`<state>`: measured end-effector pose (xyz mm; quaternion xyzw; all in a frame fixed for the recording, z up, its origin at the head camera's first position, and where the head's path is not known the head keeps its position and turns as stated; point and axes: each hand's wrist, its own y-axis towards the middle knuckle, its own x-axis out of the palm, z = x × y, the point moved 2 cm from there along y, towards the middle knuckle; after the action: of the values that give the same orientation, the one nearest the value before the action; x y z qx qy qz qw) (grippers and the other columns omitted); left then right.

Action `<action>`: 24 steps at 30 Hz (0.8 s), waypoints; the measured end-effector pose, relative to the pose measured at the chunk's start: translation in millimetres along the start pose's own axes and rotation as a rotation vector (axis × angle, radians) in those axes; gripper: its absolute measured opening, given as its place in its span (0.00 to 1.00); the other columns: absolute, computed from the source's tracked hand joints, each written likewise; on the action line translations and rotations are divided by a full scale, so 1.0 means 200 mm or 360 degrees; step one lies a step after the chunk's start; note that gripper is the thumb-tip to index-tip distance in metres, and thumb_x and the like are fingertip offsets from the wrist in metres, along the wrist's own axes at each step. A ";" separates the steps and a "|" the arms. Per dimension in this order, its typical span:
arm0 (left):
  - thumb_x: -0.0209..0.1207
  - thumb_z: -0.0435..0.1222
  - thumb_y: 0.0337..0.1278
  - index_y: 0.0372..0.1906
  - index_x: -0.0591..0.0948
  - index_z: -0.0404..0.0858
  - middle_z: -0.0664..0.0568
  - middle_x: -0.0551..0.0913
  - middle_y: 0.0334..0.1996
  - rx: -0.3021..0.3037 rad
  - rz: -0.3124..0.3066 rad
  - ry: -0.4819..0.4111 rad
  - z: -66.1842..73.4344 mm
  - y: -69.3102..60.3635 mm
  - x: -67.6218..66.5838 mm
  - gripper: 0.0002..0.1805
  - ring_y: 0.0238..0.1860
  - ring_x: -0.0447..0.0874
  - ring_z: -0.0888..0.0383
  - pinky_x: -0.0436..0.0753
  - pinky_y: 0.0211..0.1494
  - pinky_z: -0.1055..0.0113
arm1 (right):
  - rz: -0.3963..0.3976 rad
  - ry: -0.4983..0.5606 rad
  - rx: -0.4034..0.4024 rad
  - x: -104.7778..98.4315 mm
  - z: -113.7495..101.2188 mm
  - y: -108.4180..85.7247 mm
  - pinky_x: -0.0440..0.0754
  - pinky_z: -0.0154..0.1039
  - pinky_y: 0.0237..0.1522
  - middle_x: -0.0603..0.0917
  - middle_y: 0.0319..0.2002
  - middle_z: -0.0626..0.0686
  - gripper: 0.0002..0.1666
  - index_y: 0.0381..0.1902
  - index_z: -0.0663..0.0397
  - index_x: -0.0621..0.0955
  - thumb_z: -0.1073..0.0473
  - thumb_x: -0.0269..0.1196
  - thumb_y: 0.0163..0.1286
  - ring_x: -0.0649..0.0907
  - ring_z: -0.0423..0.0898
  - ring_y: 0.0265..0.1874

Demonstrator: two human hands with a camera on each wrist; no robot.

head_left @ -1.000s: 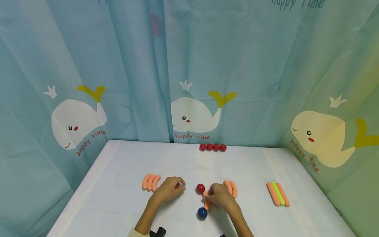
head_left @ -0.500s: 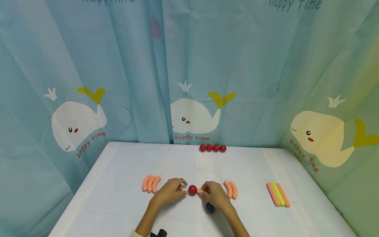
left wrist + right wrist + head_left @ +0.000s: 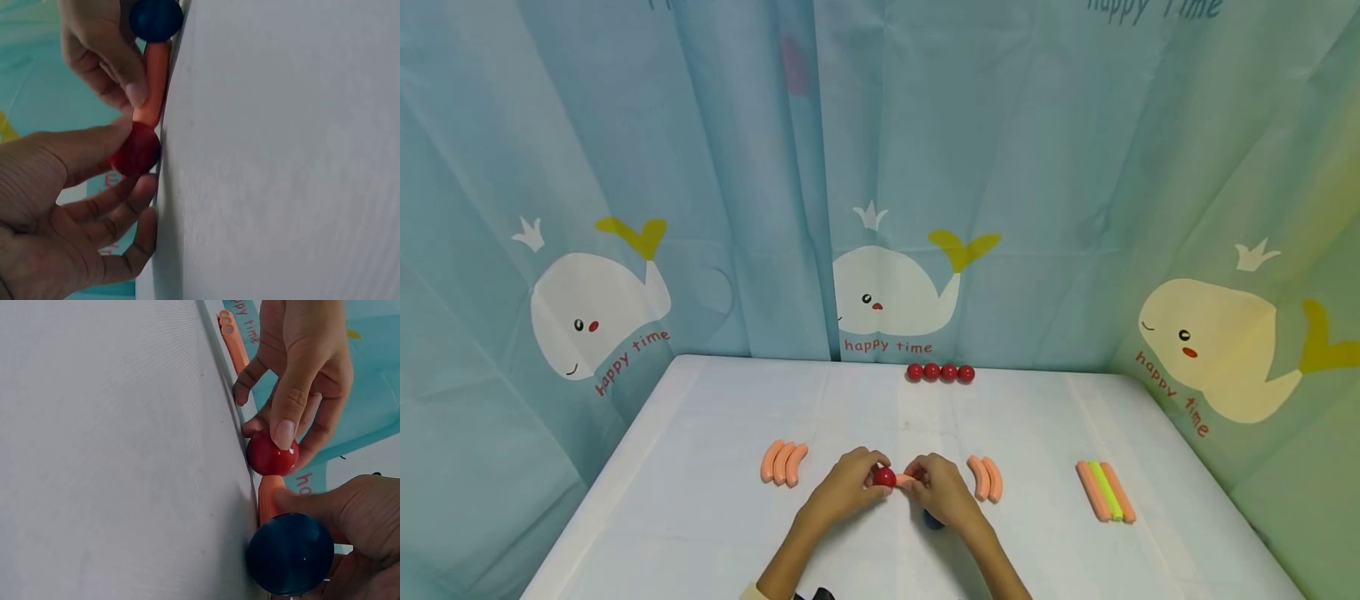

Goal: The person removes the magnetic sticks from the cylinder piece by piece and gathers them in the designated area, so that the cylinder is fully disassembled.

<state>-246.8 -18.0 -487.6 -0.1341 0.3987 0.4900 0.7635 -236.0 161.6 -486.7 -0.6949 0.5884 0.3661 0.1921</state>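
Observation:
My left hand (image 3: 848, 485) holds a glossy red ball (image 3: 885, 477) between thumb and fingers, low over the white table. Joined end to end with that ball is an orange curved stick (image 3: 154, 81), which my right hand (image 3: 943, 492) pinches along its length. At the stick's other end sits a larger dark blue ball (image 3: 290, 553), mostly covered by the right hand in the head view. Both balls touch the stick's ends in the left wrist view.
Orange curved sticks lie left (image 3: 784, 463) and right (image 3: 985, 478) of the hands. Two straight orange sticks flank a yellow-green stick (image 3: 1106, 492) farther right. A row of red balls (image 3: 940, 373) stands along the table's (image 3: 715, 533) back edge, before a whale-print curtain (image 3: 1037, 167).
My right hand has turned the joined stick and balls from pointing away to lying crosswise, red ball leftward. The left hand has moved right and taken hold of the red ball.

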 end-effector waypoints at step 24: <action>0.67 0.33 0.47 0.38 0.82 0.36 0.56 0.77 0.22 -0.0196 0.0009 -0.0144 -0.01 -0.01 -0.04 0.11 0.22 0.70 0.69 0.72 0.27 0.75 | 0.0089 -0.0098 -0.0051 -0.01 0.00 0.00 0.69 0.30 0.23 0.75 0.22 0.47 0.12 0.25 0.58 0.81 0.57 0.70 0.61 0.70 0.36 0.21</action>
<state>-247.4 -25.5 -484.5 -0.1574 0.3334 0.5212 0.7697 -235.8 163.7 -485.9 -0.6695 0.5955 0.4019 0.1886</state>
